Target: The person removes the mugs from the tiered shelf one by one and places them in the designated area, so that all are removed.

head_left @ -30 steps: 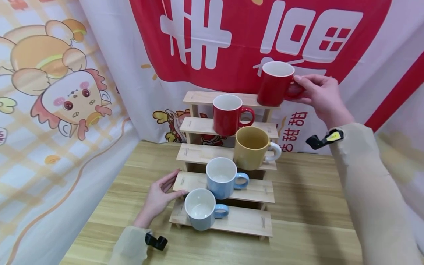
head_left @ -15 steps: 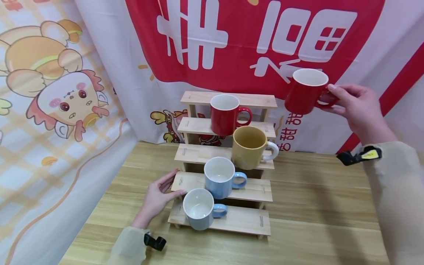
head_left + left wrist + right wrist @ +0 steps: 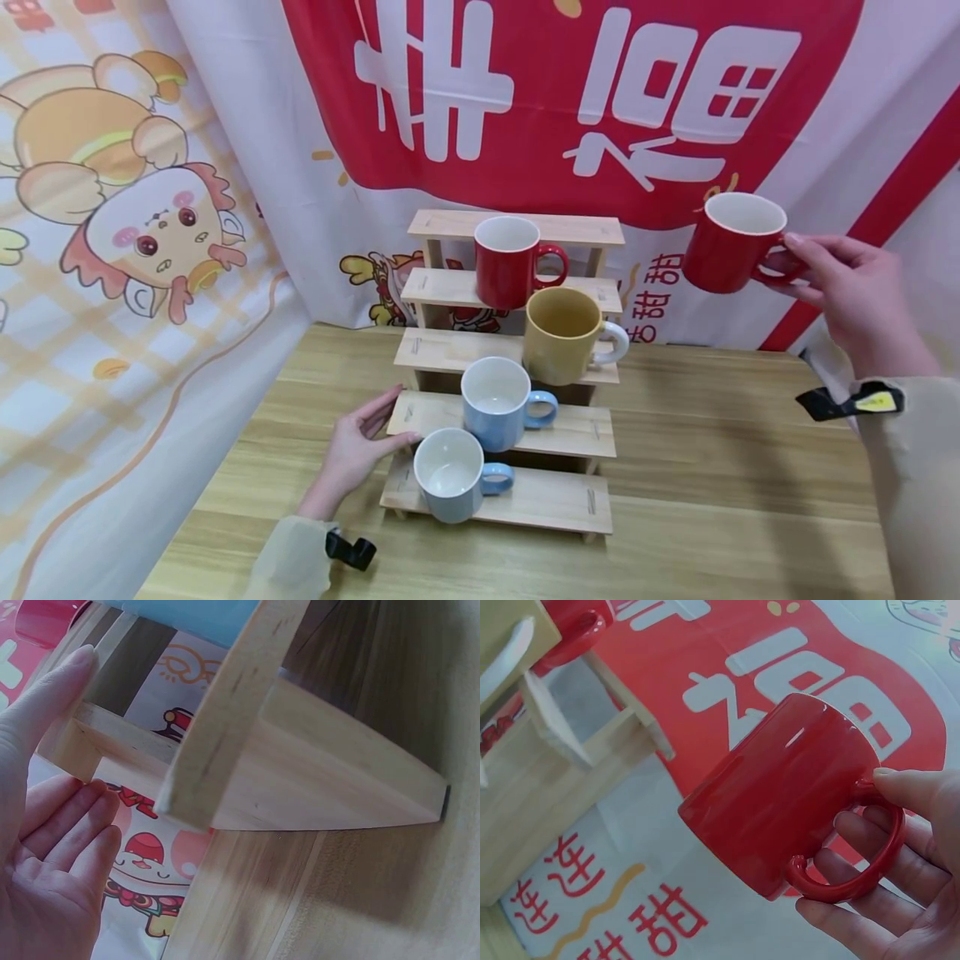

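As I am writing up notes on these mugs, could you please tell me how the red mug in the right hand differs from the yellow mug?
The held red mug has a white inside and a red handle; the yellow mug is yellow inside with a white handle. The held red mug is in the air, its handle gripped by the right hand; the yellow mug stands on the wooden rack. Both have one handle.

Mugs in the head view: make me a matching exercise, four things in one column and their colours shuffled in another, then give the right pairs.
Column one
1. Held mug, in the right hand
2. Middle-shelf mug
3. Middle-shelf mug's handle
4. Bottom-shelf mug

Column two
A. White
B. Light blue
C. Red
D. Mustard yellow

Right pairs: 1-C, 2-D, 3-A, 4-B
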